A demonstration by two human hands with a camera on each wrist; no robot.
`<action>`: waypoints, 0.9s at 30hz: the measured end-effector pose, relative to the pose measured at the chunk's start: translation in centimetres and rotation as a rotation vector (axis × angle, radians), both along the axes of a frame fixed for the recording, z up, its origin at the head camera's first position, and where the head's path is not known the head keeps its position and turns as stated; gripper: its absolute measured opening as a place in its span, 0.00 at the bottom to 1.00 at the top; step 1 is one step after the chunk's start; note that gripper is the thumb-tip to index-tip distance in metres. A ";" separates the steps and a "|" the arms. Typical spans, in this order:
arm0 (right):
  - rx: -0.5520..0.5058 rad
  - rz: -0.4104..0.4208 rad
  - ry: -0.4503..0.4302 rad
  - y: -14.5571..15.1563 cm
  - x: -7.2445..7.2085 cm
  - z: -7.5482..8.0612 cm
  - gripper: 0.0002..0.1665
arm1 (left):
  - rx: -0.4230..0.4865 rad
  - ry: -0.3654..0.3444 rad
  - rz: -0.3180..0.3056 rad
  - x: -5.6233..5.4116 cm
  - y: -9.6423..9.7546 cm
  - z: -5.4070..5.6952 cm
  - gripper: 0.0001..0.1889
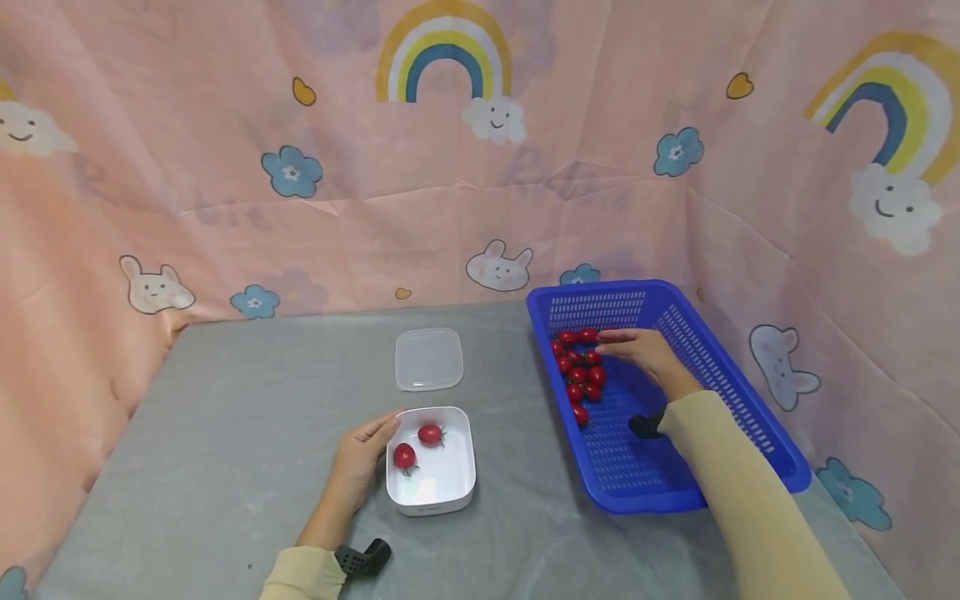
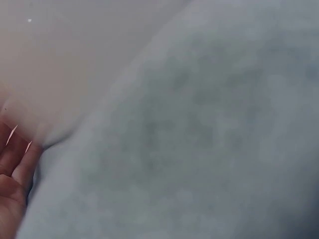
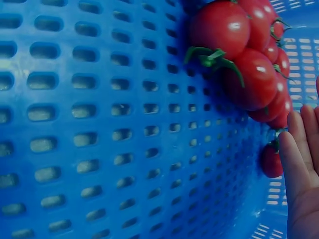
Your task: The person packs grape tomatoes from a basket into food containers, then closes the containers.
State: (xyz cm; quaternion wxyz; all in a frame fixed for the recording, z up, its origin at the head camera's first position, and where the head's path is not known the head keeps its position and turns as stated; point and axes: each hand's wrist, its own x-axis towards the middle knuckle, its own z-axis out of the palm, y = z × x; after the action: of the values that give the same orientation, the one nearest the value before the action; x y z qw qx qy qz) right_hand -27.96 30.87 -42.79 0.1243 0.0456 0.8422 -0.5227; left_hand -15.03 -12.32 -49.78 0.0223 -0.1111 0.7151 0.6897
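Note:
My left hand (image 1: 357, 463) holds the white square box (image 1: 448, 482) at its far left corner, the thumb over the rim. Inside lie two cherry tomatoes, one nearer the left wall (image 1: 404, 455) and one farther back (image 1: 431, 434). The left wrist view is blurred, with part of that hand's fingers (image 2: 26, 160) at its left edge. Over the blue basket (image 1: 628, 479), my right hand (image 1: 651, 360) reaches left with extended fingers beside a cluster of tomatoes (image 1: 577, 375). In the right wrist view, tomatoes (image 3: 251, 79) with green stems lie next to those fingers (image 3: 295, 162).
A translucent square lid (image 1: 429, 360) lies flat on the grey tablecloth (image 1: 247, 450) behind the box. Tall perforated walls surround the tomatoes in the basket. A pink patterned curtain (image 1: 360, 233) borders the table at the back and sides.

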 end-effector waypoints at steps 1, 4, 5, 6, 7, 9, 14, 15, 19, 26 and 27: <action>0.015 0.012 -0.001 0.0 0.0 -0.1 0.33 | 0.006 0.003 0.000 0.0 0.0 0.0 0.19; 0.029 0.027 -0.011 -0.1 0.0 -0.2 0.33 | 0.019 0.007 -0.001 0.0 0.0 0.0 0.19; 0.030 0.030 -0.016 0.0 0.0 -0.3 0.33 | 0.023 0.009 -0.002 0.1 0.0 0.0 0.19; 0.033 0.030 -0.022 0.0 0.0 -0.4 0.33 | 0.025 0.009 -0.001 0.1 0.0 0.0 0.19; 0.040 0.034 -0.030 0.0 0.0 -0.5 0.33 | 0.021 0.010 -0.002 0.1 0.0 0.0 0.19; 0.028 0.025 -0.046 0.0 0.0 -0.7 0.33 | 0.014 0.010 -0.002 0.1 0.0 -0.1 0.19; 0.032 0.041 -0.060 -0.2 0.0 -0.8 0.34 | 0.011 0.012 -0.002 0.1 -0.1 -0.2 0.19; 0.033 0.049 -0.055 -0.2 0.0 -0.8 0.34 | 0.010 0.014 -0.002 0.0 -0.1 -0.3 0.20; 0.048 0.062 -0.042 -0.4 -0.2 -1.0 0.35 | 0.018 0.011 0.000 0.0 -0.2 -0.3 0.19; 0.109 0.099 -0.008 -0.8 -0.4 -1.2 0.32 | 0.006 0.004 -0.004 -0.1 -0.2 -0.2 0.19; 0.120 0.101 -0.004 -0.8 -0.5 -1.3 0.32 | 0.004 0.004 -0.005 -0.1 -0.2 -0.2 0.19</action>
State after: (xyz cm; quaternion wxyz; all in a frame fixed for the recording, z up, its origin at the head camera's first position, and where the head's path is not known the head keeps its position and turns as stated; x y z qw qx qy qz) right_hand -28.43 30.08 -44.07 0.1493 0.0118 0.8730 -0.4642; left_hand -15.12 -12.51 -49.98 0.0228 -0.1081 0.7139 0.6914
